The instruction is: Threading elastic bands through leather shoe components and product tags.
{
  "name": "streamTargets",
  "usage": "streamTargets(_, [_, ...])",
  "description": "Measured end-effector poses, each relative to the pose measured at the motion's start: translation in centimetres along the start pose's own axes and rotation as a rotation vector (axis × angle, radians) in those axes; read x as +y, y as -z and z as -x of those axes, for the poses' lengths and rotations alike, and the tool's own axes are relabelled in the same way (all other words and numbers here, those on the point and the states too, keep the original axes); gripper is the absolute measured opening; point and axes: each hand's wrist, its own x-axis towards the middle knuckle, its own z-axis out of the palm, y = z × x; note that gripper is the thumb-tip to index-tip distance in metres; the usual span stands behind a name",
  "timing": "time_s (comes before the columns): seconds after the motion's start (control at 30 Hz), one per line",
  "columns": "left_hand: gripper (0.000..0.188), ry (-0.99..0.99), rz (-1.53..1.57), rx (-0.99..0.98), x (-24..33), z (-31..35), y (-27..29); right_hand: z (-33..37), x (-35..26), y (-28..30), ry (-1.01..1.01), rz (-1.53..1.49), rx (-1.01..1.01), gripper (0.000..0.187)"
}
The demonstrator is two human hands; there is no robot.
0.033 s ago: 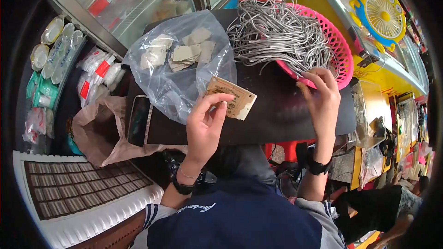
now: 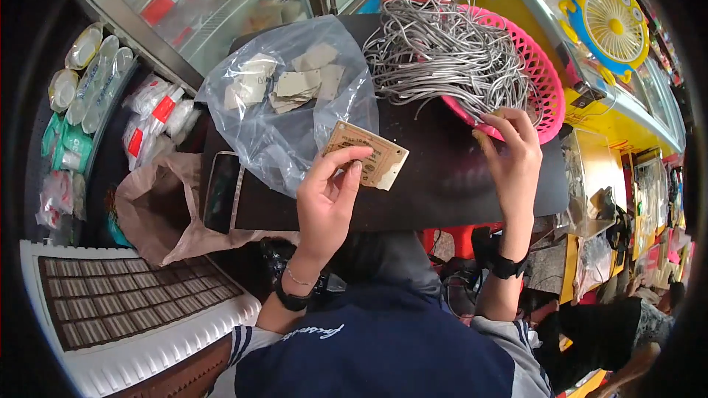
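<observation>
My left hand [image 2: 330, 195] pinches a tan cardboard tag [image 2: 385, 164] between thumb and fingers. The tag carries dark print and small corner holes, and it is held tilted above the dark table. My right hand [image 2: 514, 151] is at the near rim of a pink plastic basket [image 2: 549, 103], its thumb and index finger closed around the end of a grey cord [image 2: 478, 112]. A tangled heap of grey cords [image 2: 450, 59] fills the basket and spills over its left side. Beyond my left hand lies a clear plastic bag [image 2: 284, 153] with several loose cardboard tags [image 2: 297, 85].
The dark table [image 2: 442, 184] has a phone [image 2: 221, 191] at its left edge, over an open brown bag [image 2: 158, 206]. A glass-doored cabinet [image 2: 221, 22] stands behind. At right are a yellow-and-blue fan [image 2: 613, 26] and a yellow counter [image 2: 494, 0]. Another person [image 2: 605, 332] is at lower right.
The tag in my left hand has tilted slightly. My right hand has barely shifted at the basket's rim.
</observation>
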Motion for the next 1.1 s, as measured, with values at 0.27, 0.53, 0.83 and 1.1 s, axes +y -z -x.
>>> streamTargets(0.27, [0.026, 0.039, -0.018, 0.048, 0.5, -0.1, 0.3, -0.1, 0.3, -1.0, 0.043, 0.151, 0.057, 0.019])
streamTargets(0.53, [0.031, 0.025, -0.014, -0.033, 1.1, 0.4, -0.2, 0.2, 0.6, -2.1, 0.043, 0.176, 0.087, 0.017])
streamTargets(0.83, [0.035, 0.008, -0.043, -0.102, 1.6, 0.5, -0.9, 0.0, 0.4, -3.0, 0.086, 0.141, 0.178, 0.016])
streamTargets(1.1, [0.028, 0.085, 0.043, 0.017, 1.3, 0.6, 0.4, 0.2, -1.2, -3.5, 0.12, 0.092, 0.196, 0.018])
